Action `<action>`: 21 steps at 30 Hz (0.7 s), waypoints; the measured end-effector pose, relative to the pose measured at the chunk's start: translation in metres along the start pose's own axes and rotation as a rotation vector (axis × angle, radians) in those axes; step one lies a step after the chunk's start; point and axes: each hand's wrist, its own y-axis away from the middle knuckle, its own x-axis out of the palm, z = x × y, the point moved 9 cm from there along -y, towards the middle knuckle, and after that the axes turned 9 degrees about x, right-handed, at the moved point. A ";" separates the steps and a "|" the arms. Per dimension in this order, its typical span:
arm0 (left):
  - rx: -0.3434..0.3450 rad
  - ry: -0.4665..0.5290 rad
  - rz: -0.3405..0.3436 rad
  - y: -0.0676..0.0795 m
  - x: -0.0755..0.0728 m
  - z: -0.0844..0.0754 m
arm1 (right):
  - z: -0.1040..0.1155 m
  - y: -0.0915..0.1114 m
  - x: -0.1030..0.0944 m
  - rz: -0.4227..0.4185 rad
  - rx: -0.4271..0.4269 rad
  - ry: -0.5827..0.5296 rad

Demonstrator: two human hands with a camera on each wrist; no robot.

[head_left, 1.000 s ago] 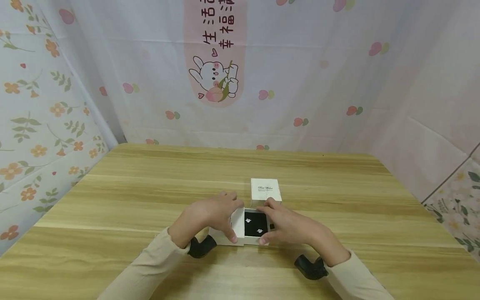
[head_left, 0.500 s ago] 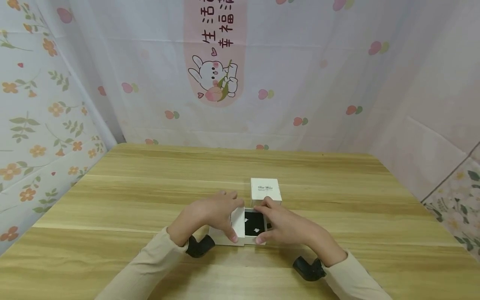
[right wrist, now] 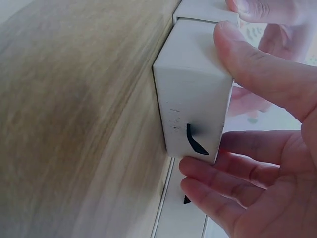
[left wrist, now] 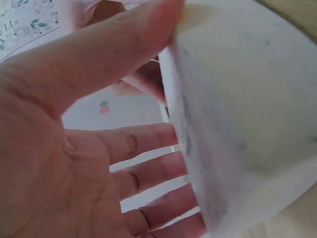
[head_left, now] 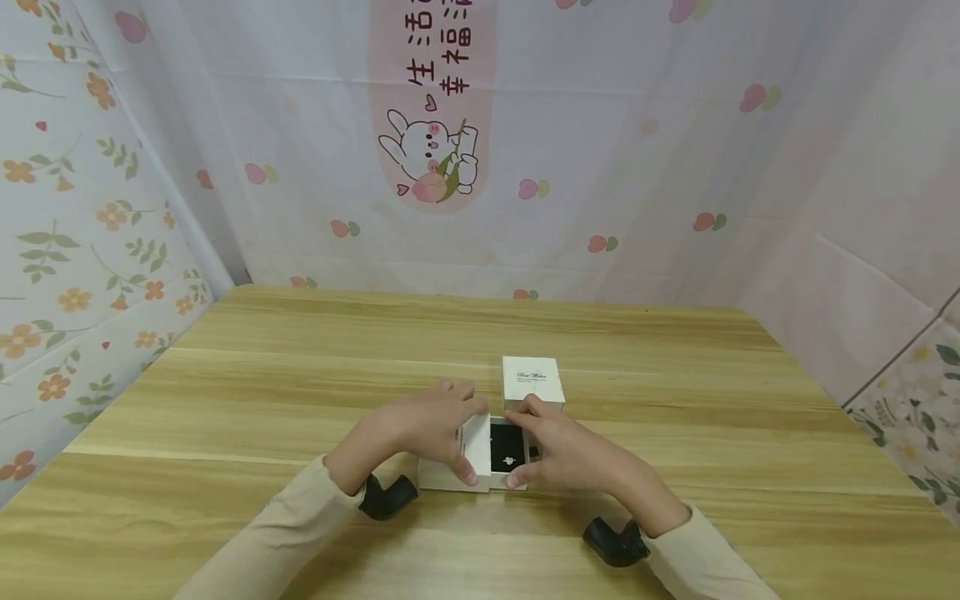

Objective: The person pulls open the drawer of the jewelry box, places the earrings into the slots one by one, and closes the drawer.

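Note:
A white sliding jewelry box lies on the table in the head view, its drawer partly out to the right. My left hand grips the outer sleeve, thumb on the near side and fingers on the far side. The drawer is held between the thumb and fingers of my right hand. On its black pad lies a small sparkling earring; the sleeve's edge almost covers a second one. A black ribbon pull sticks out of the drawer's end in the right wrist view.
Just behind the drawer stands another white box, closed, with dark lettering on top. The wooden table stretches around the hands. Patterned cloth hangs at the back and sides. Each wrist bears a black curved mount.
My right hand has moved a little to the left and the drawer has slid further into the sleeve. Less of the black pad and its earrings shows. My left hand stays on the sleeve.

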 end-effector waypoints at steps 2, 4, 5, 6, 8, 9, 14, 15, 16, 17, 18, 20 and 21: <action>0.016 -0.002 -0.009 0.001 0.001 -0.001 | 0.000 0.000 0.001 0.004 0.004 -0.003; 0.032 0.001 -0.022 0.002 0.001 -0.002 | 0.000 0.001 0.001 0.007 0.009 -0.006; 0.042 0.002 -0.028 0.003 0.001 -0.002 | 0.001 0.001 0.002 0.008 0.011 -0.009; 0.052 0.007 -0.036 0.003 0.001 -0.003 | 0.001 0.001 0.002 0.010 0.013 -0.013; 0.069 0.014 -0.053 0.005 0.001 -0.003 | 0.002 0.001 0.002 0.016 0.018 -0.021; 0.079 0.018 -0.063 0.006 0.000 -0.003 | 0.002 0.001 0.003 0.018 0.021 -0.027; 0.108 -0.005 -0.090 0.008 0.002 -0.002 | 0.006 0.000 0.004 0.014 0.012 -0.054; 0.114 -0.008 -0.095 0.008 0.002 -0.002 | 0.007 0.000 0.005 0.009 0.007 -0.058; 0.118 -0.014 -0.098 0.009 0.003 -0.002 | 0.007 -0.001 0.005 0.005 0.001 -0.059; 0.123 -0.009 -0.103 0.009 0.003 -0.002 | 0.008 -0.001 0.006 0.000 -0.006 -0.060; 0.128 -0.005 -0.105 0.009 0.003 -0.002 | 0.009 -0.001 0.006 -0.002 -0.011 -0.062; 0.136 0.000 -0.110 0.010 0.002 -0.002 | 0.011 -0.002 0.007 -0.008 -0.023 -0.062; 0.140 0.003 -0.112 0.010 0.002 -0.003 | 0.011 -0.002 0.007 -0.011 -0.028 -0.063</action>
